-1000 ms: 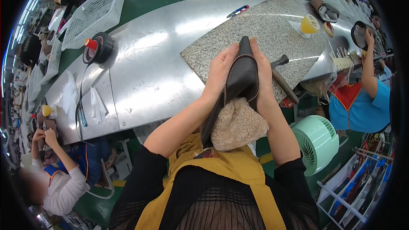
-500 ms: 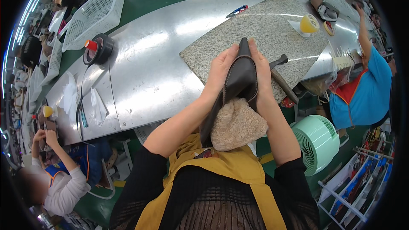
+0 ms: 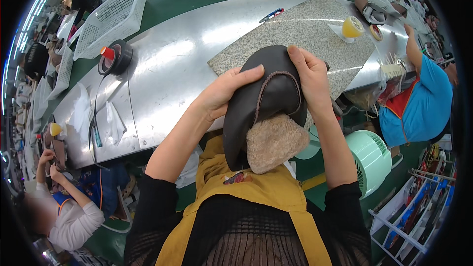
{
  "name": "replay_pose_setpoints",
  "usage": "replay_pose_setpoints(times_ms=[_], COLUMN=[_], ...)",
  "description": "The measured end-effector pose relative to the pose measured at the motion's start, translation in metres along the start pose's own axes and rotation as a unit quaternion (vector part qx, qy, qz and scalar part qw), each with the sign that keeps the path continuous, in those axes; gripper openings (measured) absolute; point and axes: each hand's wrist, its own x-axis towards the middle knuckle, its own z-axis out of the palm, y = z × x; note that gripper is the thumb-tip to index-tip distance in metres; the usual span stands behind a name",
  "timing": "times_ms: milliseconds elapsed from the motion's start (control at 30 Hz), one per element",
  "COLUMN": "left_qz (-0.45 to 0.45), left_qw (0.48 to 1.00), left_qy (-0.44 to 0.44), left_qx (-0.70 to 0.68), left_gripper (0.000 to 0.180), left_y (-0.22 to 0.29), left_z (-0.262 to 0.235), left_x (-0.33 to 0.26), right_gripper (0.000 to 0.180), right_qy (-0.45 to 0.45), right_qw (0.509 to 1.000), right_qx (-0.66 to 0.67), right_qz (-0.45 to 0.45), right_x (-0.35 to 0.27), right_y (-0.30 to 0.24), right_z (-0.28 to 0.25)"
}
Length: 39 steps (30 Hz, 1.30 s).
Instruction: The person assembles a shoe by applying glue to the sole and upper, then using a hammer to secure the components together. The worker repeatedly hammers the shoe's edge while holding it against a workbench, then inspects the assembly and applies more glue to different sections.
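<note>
Your left hand (image 3: pixel 222 88) has shifted outward on the shoe (image 3: pixel 279 92); its fingers grip the shoe's left side, your right hand (image 3: pixel 314 80) fingers its right. Keep pressure even.

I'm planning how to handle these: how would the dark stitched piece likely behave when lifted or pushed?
The dark stitched piece is probably pliable, since it bows between the left hand and right hand. The tan fleece likely squashes easily, as its pile looks fluffy. The smooth dark face may be slightly slippery.
</note>
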Motion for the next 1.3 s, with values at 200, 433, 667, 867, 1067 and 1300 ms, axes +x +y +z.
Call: replay_pose_setpoints(times_ms=[200,433,667,867,1067,1300], left_qz=[0.04,0.026,0.019,0.022,0.186,0.52], left_qw=[0.998,0.999,0.998,0.999,0.875,0.405], left_qy=[0.034,0.037,0.021,0.026,-0.016,-0.006], left_qx=[-0.046,-0.026,-0.054,0.038,0.446,0.752], left_gripper=[0.039,0.033,0.035,0.037,0.036,0.027], left_y=[-0.003,-0.003,-0.012,0.002,0.101,0.087], left_z=[0.004,0.015,0.016,0.018,0.053,0.046], left_x=[-0.006,-0.017,-0.011,-0.017,-0.034,-0.009], right_gripper=[0.054,0.068,0.073,0.074,0.036,0.027], right_qy=[-0.035,-0.161,-0.212,-0.207,-0.189,-0.099], right_qw=[0.987,0.987,0.972,0.976,0.978,0.875], right_qx=[-0.133,-0.023,0.061,0.038,-0.018,-0.283], right_qz=[-0.087,0.015,0.077,0.054,-0.087,-0.38], right_x=[-0.009,-0.017,-0.021,-0.022,-0.001,0.016], right_y=[-0.01,-0.024,-0.034,-0.035,-0.074,-0.059], right_z=[-0.009,-0.007,-0.022,-0.015,-0.043,-0.054])
